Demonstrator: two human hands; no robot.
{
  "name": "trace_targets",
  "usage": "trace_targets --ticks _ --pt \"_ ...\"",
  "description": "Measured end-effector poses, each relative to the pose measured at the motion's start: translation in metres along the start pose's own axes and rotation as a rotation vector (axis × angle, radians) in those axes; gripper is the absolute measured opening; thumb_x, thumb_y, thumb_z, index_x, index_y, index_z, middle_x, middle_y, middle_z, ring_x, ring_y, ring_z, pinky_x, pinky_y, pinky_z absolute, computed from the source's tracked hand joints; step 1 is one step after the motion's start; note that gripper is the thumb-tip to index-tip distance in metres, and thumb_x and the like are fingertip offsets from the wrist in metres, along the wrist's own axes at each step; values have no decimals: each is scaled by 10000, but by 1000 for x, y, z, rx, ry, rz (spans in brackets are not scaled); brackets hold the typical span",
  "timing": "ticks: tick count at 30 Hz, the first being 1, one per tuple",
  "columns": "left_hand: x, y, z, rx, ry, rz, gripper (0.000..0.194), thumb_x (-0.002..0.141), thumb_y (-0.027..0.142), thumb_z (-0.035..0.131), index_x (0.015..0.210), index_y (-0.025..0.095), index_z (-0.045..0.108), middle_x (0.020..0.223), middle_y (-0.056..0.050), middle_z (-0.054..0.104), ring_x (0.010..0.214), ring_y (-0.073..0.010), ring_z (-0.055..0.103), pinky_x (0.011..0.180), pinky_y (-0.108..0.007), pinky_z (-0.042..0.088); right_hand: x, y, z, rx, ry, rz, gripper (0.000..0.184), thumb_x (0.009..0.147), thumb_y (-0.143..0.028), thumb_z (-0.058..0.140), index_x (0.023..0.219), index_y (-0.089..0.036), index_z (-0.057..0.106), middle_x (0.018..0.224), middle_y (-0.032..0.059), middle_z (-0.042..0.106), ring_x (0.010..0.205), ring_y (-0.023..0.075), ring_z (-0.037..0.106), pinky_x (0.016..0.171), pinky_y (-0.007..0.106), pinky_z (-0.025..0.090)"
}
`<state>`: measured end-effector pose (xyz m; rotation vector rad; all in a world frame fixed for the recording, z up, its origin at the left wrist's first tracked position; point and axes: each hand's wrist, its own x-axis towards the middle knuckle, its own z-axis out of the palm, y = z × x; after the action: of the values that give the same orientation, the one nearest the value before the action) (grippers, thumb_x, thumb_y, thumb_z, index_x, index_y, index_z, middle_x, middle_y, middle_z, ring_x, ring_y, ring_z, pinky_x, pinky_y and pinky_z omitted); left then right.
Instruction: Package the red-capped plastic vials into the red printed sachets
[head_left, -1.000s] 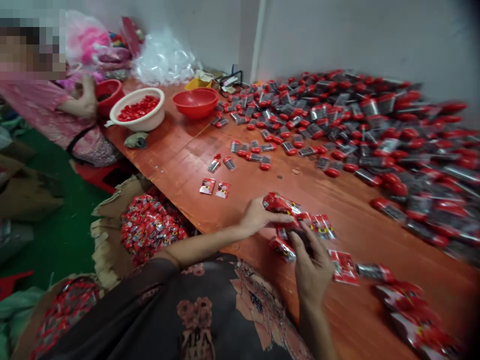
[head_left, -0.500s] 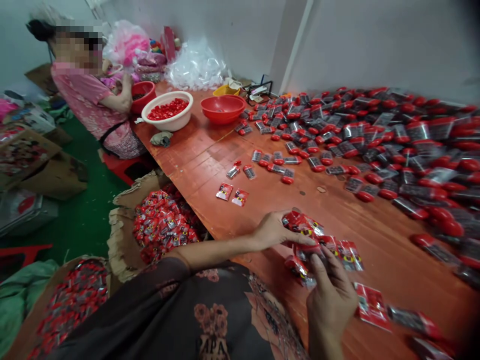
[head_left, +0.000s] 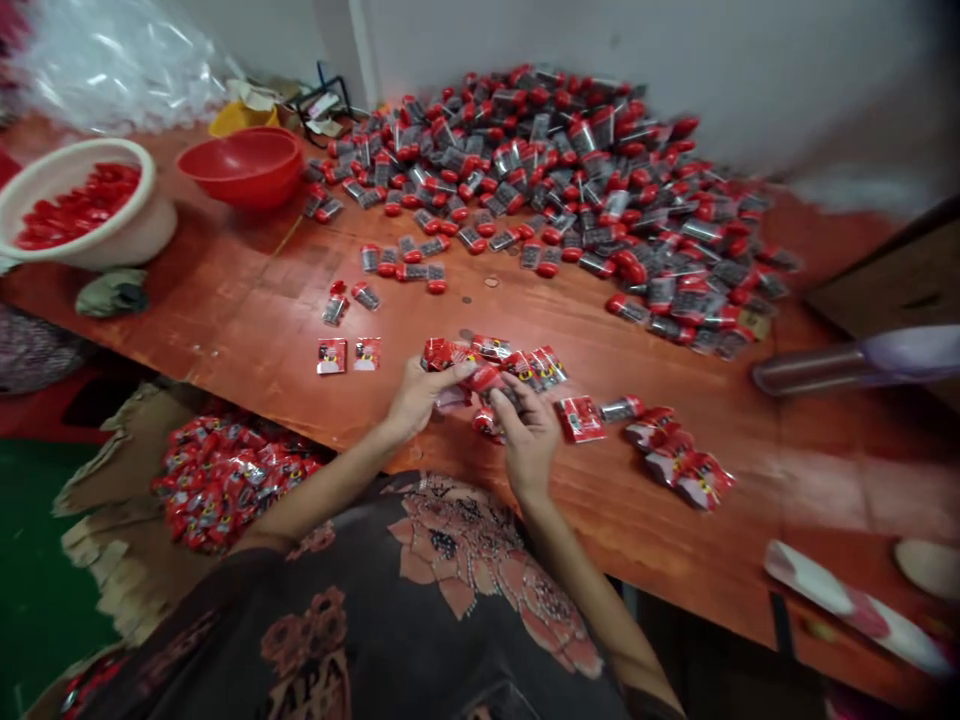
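Observation:
My two hands meet low over the front of the table. Between them is a small red-capped container (head_left: 486, 378) with a dark body. My right hand (head_left: 531, 435) is closed on its body, thumb on top. My left hand (head_left: 414, 400) is closed, its thumb stretched toward the red cap; a crinkled clear-and-red packet shows below its fingers, partly hidden. Just behind the hands lie red printed packets (head_left: 551, 367), and another filled packet (head_left: 487, 424) lies under them. To the right rest a flat red packet (head_left: 581, 418) and a loose red-capped container (head_left: 621, 408).
A large heap of red-capped containers (head_left: 555, 170) covers the table's back. At left stand a white basin (head_left: 142, 215) of red pieces and a red bowl (head_left: 247, 170). A torn carton (head_left: 105, 540) of packets sits below the edge. Several filled packets (head_left: 675, 455) lie right.
The view has swung to the right, bringing the table's right end and more filled packets into sight and the co-worker out of it. Both hands keep nearly the same hold.

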<state>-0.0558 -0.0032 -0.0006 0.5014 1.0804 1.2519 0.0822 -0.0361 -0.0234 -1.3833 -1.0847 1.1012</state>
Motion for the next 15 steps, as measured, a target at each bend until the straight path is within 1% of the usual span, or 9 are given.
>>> trace_targets --ticks 2,4,6,8,9,10,11,13,15 --pt "-1 -1 2 10 5 -18 373 579 287 878 892 155 724 775 -56 735 549 -143 630 509 -263 515 -2 -1 -1 13 -3 25 401 834 -358 635 1228 -287 671 944 27 744 706 157 654 632 332 577" --pt "-1 -1 3 29 22 -22 411 559 273 887 918 161 722 787 -55 739 551 -152 642 494 -264 520 -4 1 -1 32 -3 33 417 824 -359 651 1236 -294 668 959 17 753 695 150 654 641 337 584" --pt "-2 -1 4 58 52 -8 427 537 262 897 913 163 721 773 -49 737 560 -159 650 497 -266 530 -6 4 -1 27 14 3 414 816 -347 661 1229 -313 671 1037 5 755 791 163 682 754 373 596" --pt "-2 0 4 88 81 17 413 526 258 901 884 162 719 745 -41 730 553 -155 645 498 -263 533 -7 8 -1 1 42 -50 405 811 -332 665 1216 -323 678 1107 -2 746 913 181 689 887 411 572" --pt "-2 0 3 96 91 26 408 523 255 902 874 161 717 736 -38 728 548 -150 640 496 -259 531 -7 9 -1 -6 48 -68 404 811 -327 665 1216 -322 679 1125 -1 742 947 186 688 918 419 560" --pt "-2 1 4 98 97 30 408 522 251 902 874 160 717 734 -35 727 545 -146 637 496 -255 528 -7 9 -1 -3 42 -68 407 813 -324 663 1220 -319 677 1129 4 741 950 188 688 910 417 563" --pt "-2 1 4 91 96 26 412 521 244 902 879 161 718 736 -34 728 548 -145 637 502 -253 528 -6 9 -1 11 23 -50 413 815 -325 661 1227 -312 673 1120 11 744 920 185 692 866 405 577" --pt "-3 2 4 54 76 8 426 518 223 900 900 163 721 754 -33 733 581 -148 651 544 -256 539 -4 7 -2 67 -32 20 423 809 -331 672 1230 -297 674 1061 22 758 779 162 686 715 354 592" --pt "-2 3 4 8 46 9 439 516 202 897 919 167 727 780 -31 740 633 -153 670 607 -264 551 -2 4 -4 128 -72 89 424 786 -342 700 1207 -284 691 960 17 767 606 121 624 564 299 552"
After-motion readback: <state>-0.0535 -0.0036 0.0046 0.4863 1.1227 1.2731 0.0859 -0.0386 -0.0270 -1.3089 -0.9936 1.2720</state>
